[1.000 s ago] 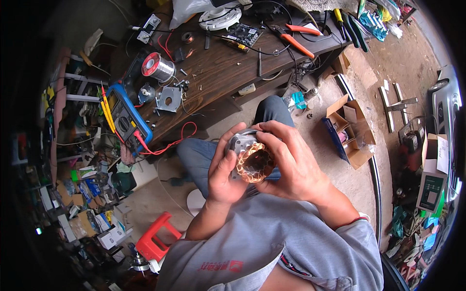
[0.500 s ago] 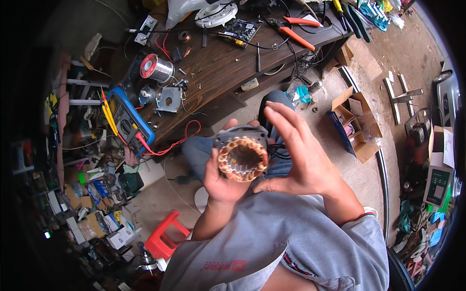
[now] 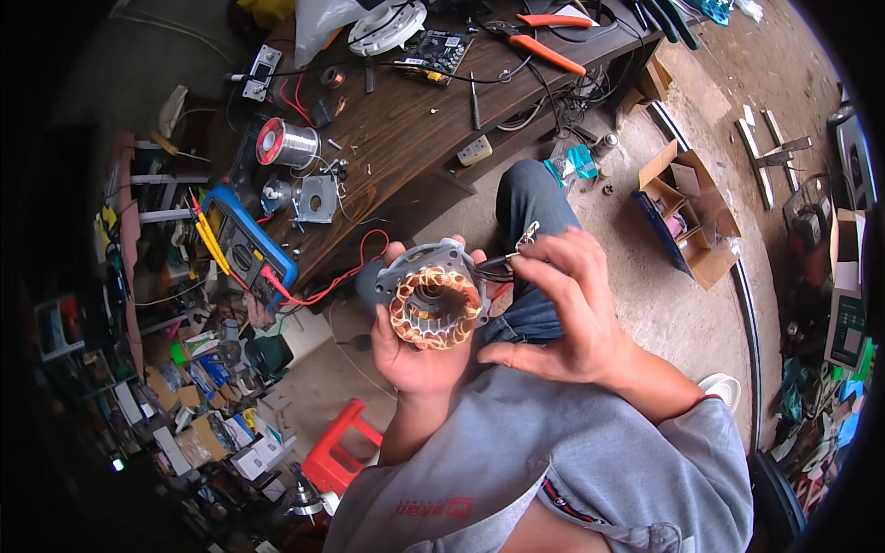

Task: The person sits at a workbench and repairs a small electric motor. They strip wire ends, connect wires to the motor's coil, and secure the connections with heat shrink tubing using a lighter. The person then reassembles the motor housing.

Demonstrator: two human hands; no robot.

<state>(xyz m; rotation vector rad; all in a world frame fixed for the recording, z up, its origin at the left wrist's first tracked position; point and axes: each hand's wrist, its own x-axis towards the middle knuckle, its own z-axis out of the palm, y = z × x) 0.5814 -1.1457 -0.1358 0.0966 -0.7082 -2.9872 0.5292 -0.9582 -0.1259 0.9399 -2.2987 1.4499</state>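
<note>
A motor stator [image 3: 435, 324] with a ring of copper windings sits in a grey metal housing [image 3: 410, 262]. Its open winding end faces up, showing a hollow centre with metal teeth. My left hand [image 3: 419, 367] cradles it from below, thumb along the near-left side and fingertips showing past the far rim. Black wires [image 3: 494, 268] leave the housing on its right, and small metal terminals [image 3: 528, 234] stick up at their ends. My right hand [image 3: 576, 318] has its fingers curled at these wires, seemingly gripping them between fingertips. Its thumb stretches apart, near the stator's lower right.
On the dark wooden bench [image 3: 406, 157] lie a solder spool [image 3: 300, 146], a blue multimeter [image 3: 244, 244], a circuit board [image 3: 438, 53], orange-handled pliers [image 3: 548, 53] and a screwdriver [image 3: 475, 101]. An open cardboard box [image 3: 705, 244] stands on the floor at right; a red plastic stool [image 3: 346, 452] is at lower left.
The stator has shifted left and tilted slightly in my left hand. My right fingers have come down onto the wires, whose terminals now show above the fingertips.
</note>
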